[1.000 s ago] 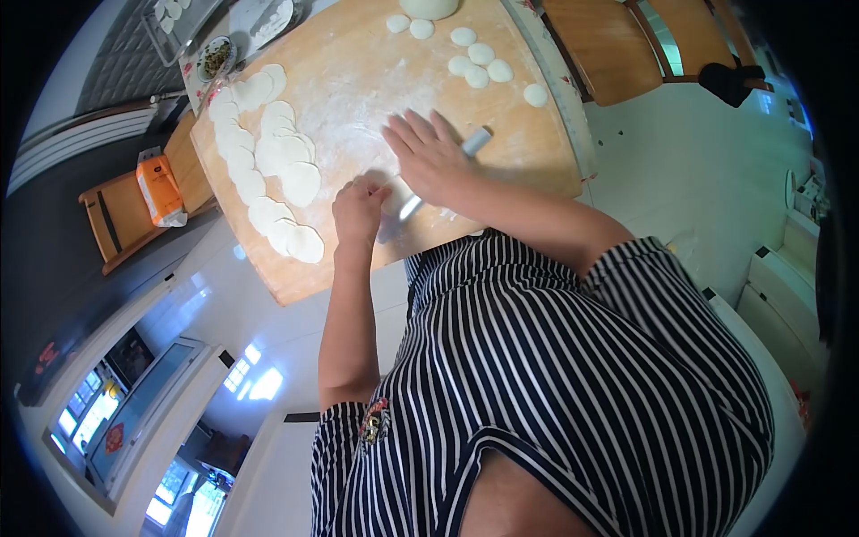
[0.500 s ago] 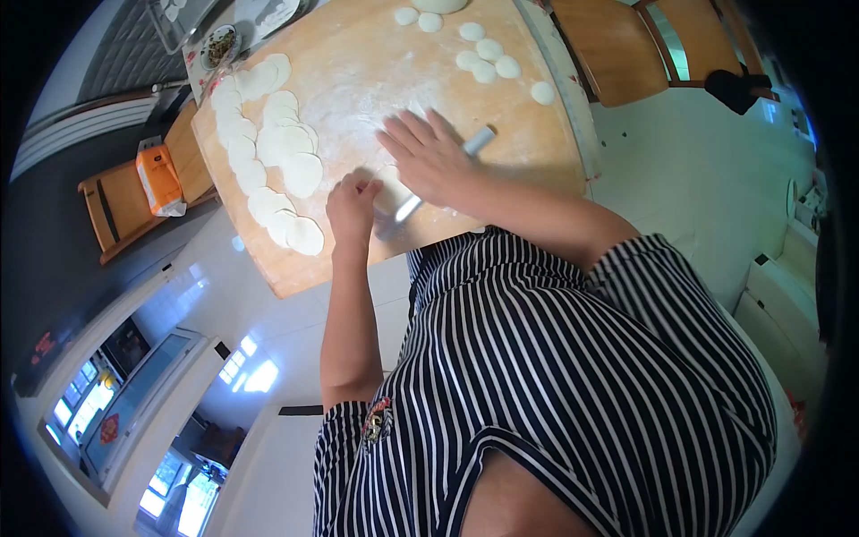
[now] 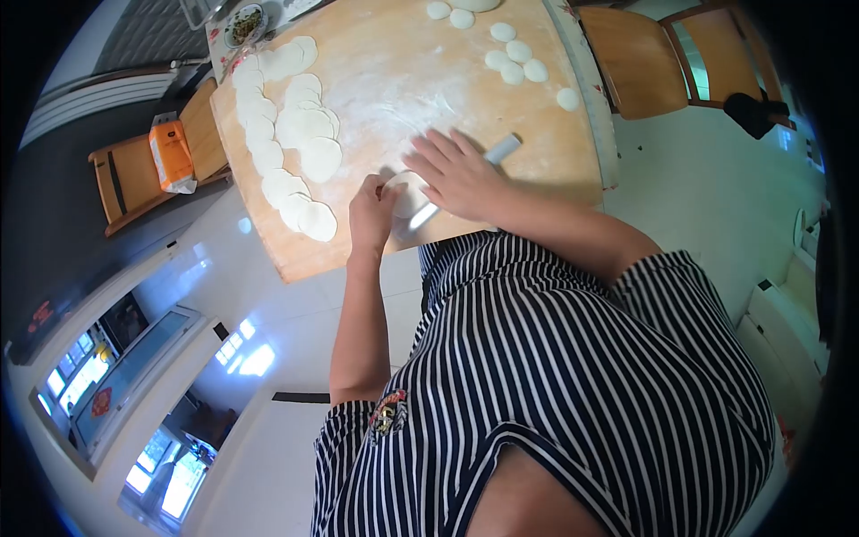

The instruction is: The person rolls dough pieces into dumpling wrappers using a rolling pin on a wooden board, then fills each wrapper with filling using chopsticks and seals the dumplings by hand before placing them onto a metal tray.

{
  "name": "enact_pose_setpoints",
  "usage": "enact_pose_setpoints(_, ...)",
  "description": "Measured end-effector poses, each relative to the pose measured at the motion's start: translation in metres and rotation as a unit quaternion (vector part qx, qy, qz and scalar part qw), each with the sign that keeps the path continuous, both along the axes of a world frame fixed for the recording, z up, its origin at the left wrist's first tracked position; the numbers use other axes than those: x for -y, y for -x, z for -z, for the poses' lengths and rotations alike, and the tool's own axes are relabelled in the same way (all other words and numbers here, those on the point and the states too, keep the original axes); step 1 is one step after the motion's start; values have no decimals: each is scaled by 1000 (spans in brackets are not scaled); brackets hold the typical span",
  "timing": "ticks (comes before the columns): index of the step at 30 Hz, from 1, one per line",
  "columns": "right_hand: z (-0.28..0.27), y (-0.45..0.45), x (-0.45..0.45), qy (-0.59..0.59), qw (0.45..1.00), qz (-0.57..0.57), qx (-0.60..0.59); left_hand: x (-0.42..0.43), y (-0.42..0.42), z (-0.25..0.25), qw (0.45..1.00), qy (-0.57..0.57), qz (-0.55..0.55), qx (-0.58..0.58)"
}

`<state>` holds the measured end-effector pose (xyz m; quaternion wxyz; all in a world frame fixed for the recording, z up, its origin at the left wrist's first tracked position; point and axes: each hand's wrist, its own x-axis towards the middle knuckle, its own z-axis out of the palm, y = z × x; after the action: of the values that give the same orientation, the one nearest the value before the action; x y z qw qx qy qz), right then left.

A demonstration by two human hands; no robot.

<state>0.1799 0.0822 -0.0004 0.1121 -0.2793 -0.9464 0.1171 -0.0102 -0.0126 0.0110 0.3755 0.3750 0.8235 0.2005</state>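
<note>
My left hand [image 3: 371, 213] is closed, pinching the edge of a round dough wrapper [image 3: 410, 193] near the board's front edge. Across a light-coloured rolling pin [image 3: 504, 149] lies my right hand [image 3: 458, 177], palm down with its fingers stretched out. The pin slants from the dough up to the right, and the palm hides its middle. Left of my hands, overlapping thin dough wrappers [image 3: 320, 159] lie in two rows on the floured wooden board [image 3: 385, 54]. Several small dough pieces [image 3: 513, 51] sit on the board's far right part.
A bowl of dark food bits [image 3: 243, 27] stands past the board's far left corner. An orange packet [image 3: 172, 154] rests on a wooden chair [image 3: 125, 183] to the left. Another wooden chair [image 3: 626, 63] is at the right.
The view has shifted, so the board appears farther right and slightly higher. Relative to the board, both hands and the rolling pin have come nearer my body. More of the wrapper shows now.
</note>
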Motion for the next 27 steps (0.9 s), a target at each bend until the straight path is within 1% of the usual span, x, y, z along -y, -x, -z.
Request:
enact_pose_setpoints(1,0,-17,10,9,999,-47,-8,6,5,-3,998,24,-30,55)
enact_pose_setpoints(2,2,-27,14,18,995,-93,-15,15,11,2,998,23,-31,55)
enact_pose_setpoints(3,4,-33,11,17,995,-95,-15,26,19,13,983,-78,-92,140)
enact_pose_setpoints(4,6,-37,7,21,996,-86,-18,32,28,19,947,-177,-151,221)
enact_pose_setpoints(6,8,-40,9,26,997,-70,-20,33,60,25,914,-256,-258,181)
enact_pose_setpoints(8,8,-39,7,13,998,-53,-21,26,97,21,913,-248,-324,30)
enact_pose_setpoints(10,3,-45,5,14,998,-49,-23,-1,96,0,901,-222,-335,-166)
enact_pose_setpoints(11,7,-50,4,37,996,-57,-54,-19,81,-12,903,-264,-296,-166)
enact_pose_setpoints(12,8,-54,3,61,992,-65,-86,-32,79,-8,934,-266,-209,-117)
enact_pose_setpoints(13,6,-57,3,53,991,-36,-116,-52,57,-16,951,-256,-149,-84)
enact_pose_setpoints(14,8,-62,3,51,992,-31,-115,-71,27,-21,964,-246,-89,-52)
enact_pose_setpoints(15,15,-66,4,65,993,-6,-101,-87,9,-6,952,-290,47,-89)
enact_pose_setpoints(16,20,-70,5,80,993,20,-87,-104,-11,10,919,-328,181,-124)
enact_pose_setpoints(18,27,-75,4,51,993,37,-103,-139,-72,0,877,-373,290,-83)
enact_pose_setpoints(19,29,-77,2,26,991,49,-122,-157,-96,6,860,-391,312,-99)
enact_pose_setpoints(20,30,-80,1,25,991,53,-118,-174,-114,12,842,-409,332,-113)
enact_pose_setpoints(21,30,-82,0,16,992,54,-116,-187,-125,18,841,-410,334,-109)
enact_pose_setpoints(23,31,-86,0,6,991,67,-118,-204,-141,26,863,-345,312,-196)
enact_pose_setpoints(27,31,-97,-3,20,985,83,-149,-200,-132,31,880,-304,307,-197)
